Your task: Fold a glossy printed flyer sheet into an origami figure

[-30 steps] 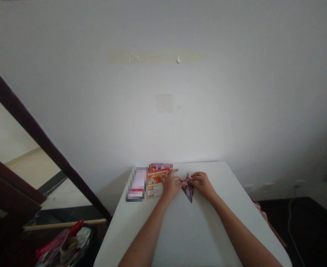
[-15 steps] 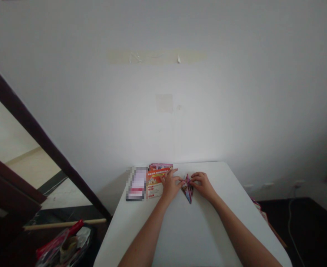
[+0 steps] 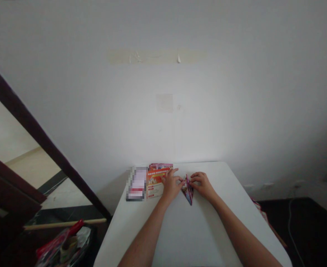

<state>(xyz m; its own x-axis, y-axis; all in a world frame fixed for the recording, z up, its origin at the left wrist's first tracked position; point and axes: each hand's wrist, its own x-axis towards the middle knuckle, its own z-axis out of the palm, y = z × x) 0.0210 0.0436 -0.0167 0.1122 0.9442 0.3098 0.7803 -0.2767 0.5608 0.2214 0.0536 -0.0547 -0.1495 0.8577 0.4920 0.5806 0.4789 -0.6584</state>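
Note:
Between my hands is a small piece of folded paper, colourfully printed in purple, pink and blue, shaped like a narrow diamond with its long point toward me. My left hand pinches its left edge between thumb and finger, while the other fingers spread over the leaflet beside it. From the other side my right hand pinches the right edge, fingers bent. The fingertips hide parts of both side edges. An orange and white printed leaflet lies flat just left of my left hand, partly covered by it.
The white table stands against a pale wall. At its left back lies a pixelated phone-like rectangle, with several printed sheets behind the leaflet. A bin with a bag and rubbish is on the floor at left.
The folded paper has shifted very slightly toward me, its lower point a little nearer. Both hands stay almost in place, still pinching it.

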